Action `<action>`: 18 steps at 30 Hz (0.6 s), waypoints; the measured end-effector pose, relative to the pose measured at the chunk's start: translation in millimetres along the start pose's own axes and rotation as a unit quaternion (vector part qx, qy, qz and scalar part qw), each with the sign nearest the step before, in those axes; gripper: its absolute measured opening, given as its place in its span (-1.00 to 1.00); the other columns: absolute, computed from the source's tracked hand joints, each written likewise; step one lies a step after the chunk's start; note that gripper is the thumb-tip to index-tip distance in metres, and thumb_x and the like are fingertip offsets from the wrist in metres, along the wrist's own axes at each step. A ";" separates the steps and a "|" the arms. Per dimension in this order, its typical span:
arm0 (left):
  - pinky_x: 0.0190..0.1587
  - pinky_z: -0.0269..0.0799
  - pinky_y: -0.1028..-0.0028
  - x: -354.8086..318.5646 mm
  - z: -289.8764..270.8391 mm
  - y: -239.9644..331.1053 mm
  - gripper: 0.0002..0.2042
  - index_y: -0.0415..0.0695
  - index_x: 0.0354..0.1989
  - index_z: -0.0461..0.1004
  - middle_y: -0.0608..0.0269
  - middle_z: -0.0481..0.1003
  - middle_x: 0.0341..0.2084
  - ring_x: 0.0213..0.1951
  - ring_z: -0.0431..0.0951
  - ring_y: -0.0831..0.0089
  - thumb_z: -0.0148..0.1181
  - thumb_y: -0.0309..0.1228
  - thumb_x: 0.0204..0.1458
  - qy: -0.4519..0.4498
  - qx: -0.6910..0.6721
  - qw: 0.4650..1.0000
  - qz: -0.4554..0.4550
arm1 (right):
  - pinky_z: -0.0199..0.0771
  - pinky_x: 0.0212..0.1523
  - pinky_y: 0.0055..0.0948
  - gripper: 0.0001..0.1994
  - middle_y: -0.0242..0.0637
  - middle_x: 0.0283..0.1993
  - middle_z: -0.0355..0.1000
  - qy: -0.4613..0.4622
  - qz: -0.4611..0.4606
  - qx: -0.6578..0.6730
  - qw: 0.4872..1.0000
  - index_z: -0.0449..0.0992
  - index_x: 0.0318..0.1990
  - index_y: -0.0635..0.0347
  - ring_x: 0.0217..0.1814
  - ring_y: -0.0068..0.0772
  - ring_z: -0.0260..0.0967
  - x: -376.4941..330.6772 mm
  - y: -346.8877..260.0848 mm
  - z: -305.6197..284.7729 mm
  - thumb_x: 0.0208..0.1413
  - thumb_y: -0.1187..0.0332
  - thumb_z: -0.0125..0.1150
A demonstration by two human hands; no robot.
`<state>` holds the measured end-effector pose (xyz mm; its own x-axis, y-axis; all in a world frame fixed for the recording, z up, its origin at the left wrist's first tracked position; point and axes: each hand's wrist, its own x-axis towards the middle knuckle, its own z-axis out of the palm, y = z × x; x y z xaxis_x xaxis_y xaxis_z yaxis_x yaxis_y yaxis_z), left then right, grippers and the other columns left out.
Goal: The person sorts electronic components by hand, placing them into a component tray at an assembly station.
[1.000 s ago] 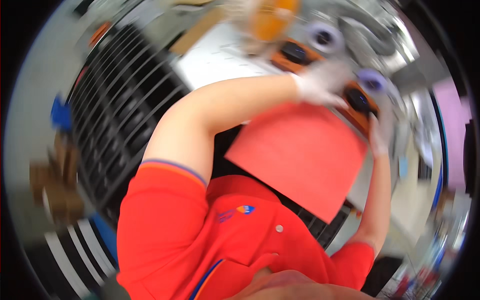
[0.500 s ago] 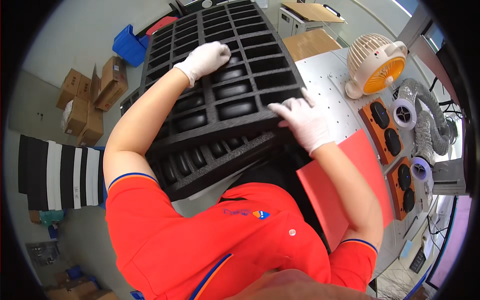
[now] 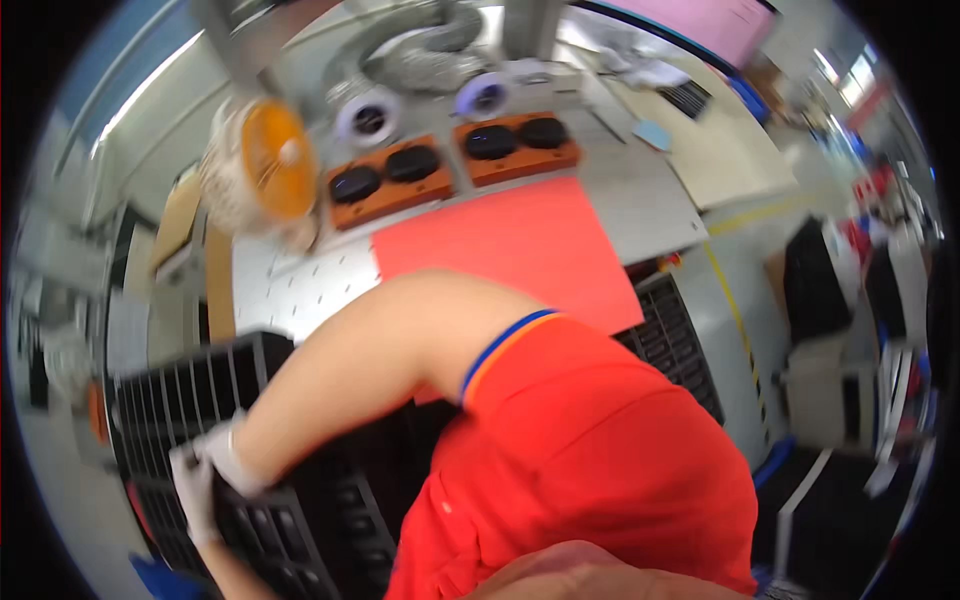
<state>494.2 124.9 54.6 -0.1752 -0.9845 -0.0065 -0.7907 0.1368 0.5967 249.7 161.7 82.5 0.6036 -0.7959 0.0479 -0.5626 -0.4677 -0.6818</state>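
Note:
At the lower left, both white-gloved hands are close together over a black compartmented foam tray (image 3: 195, 390). My left hand (image 3: 197, 495) reaches up from the lower edge. My right hand (image 3: 228, 460) comes across from the right, its fingers nearly meeting those of the left. Motion blur smears the fingers, and whether anything is between them is hidden. Below the hands, dark rounded pieces (image 3: 285, 520) sit in some tray compartments. A lower black tray (image 3: 355, 510) with more slots shows beside it, partly under the upper one.
A red sheet (image 3: 510, 240) lies on the metal bench. Behind it stand two orange fixtures (image 3: 395, 197) (image 3: 520, 165), each with two black oval pieces. A white-and-orange fan (image 3: 270, 165) is at the left, beside silver ducts (image 3: 420, 65). Another black tray (image 3: 675, 345) is beyond the bench's right side.
My view has swung to the right, so the bench now lies ahead and the tray at lower left. My right hand has left the tray's near right edge and joined the left hand.

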 end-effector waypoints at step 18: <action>-0.39 0.30 0.43 -18.8 -23.0 7.7 -0.66 -0.11 -0.51 0.50 0.28 0.50 -0.54 -0.51 0.41 0.40 0.08 -0.11 0.15 0.044 -0.070 0.988 -0.132 | 0.48 -0.28 -0.26 -0.55 -0.20 -0.42 0.52 -0.129 -0.002 0.311 0.942 0.61 -0.30 0.12 -0.35 -0.28 0.49 1.3 12.5 -77.5 0.08 -0.08 0.01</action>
<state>504.9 141.9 77.8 0.0828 -0.9904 -0.1106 -0.7119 -0.1365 0.6889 199.6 125.1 130.6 0.7672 -0.6372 -0.0729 -0.1693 -0.0916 -0.9813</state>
